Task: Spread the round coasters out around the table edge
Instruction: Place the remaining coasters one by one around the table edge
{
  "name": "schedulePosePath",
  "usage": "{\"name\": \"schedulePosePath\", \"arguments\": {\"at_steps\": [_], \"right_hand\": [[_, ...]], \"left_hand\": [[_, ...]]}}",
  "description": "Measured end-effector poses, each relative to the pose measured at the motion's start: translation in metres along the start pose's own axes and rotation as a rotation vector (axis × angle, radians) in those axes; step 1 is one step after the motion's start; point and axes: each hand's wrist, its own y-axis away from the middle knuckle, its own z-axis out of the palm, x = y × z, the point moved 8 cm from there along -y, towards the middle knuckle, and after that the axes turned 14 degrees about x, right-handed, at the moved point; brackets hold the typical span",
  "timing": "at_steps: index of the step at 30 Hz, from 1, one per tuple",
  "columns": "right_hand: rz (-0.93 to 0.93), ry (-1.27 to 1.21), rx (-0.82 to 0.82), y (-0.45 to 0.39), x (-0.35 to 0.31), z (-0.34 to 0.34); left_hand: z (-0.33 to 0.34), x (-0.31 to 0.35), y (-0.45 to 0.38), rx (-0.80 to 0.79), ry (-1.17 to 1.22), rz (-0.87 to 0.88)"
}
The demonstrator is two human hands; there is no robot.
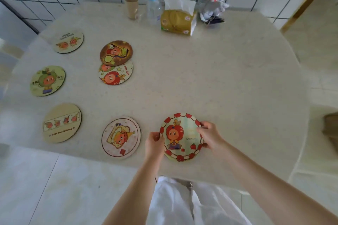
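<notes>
A red-bordered round coaster [181, 138] lies near the table's front edge. My left hand [154, 143] grips its left rim and my right hand [210, 135] grips its right rim. To its left lies a toast-picture coaster [121, 137], then a tan coaster [62, 123]. Along the left edge are a green coaster [47, 80] and a pale coaster [69, 41]. Farther in, a brown coaster [116, 52] overlaps a star-print coaster [117, 75].
At the back of the beige table [228, 78] stand a paper cup [131, 7], a clear bottle with a blue pump [153, 5], a tissue pack [178, 18] and a crumpled bag [212, 10]. Tiled wall behind; floor below the front edge.
</notes>
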Motion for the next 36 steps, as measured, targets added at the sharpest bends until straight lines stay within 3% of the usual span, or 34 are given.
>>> {"name": "schedulePosePath", "arguments": {"at_steps": [7,13,18,36], "right_hand": [[-0.058,0.000,-0.054,0.020,0.020,0.008],[-0.177,0.108,0.048,0.028,0.014,0.000],[-0.139,0.022,-0.033,0.031,0.020,-0.017],[-0.106,0.023,0.260,0.003,0.095,-0.195]], "left_hand": [[-0.031,-0.013,0.010,0.119,-0.057,0.061],[-0.039,-0.007,0.014,0.178,-0.159,0.162],[-0.025,-0.001,0.031,0.148,-0.015,0.152],[0.125,-0.013,0.138,-0.207,-0.177,0.194]]}}
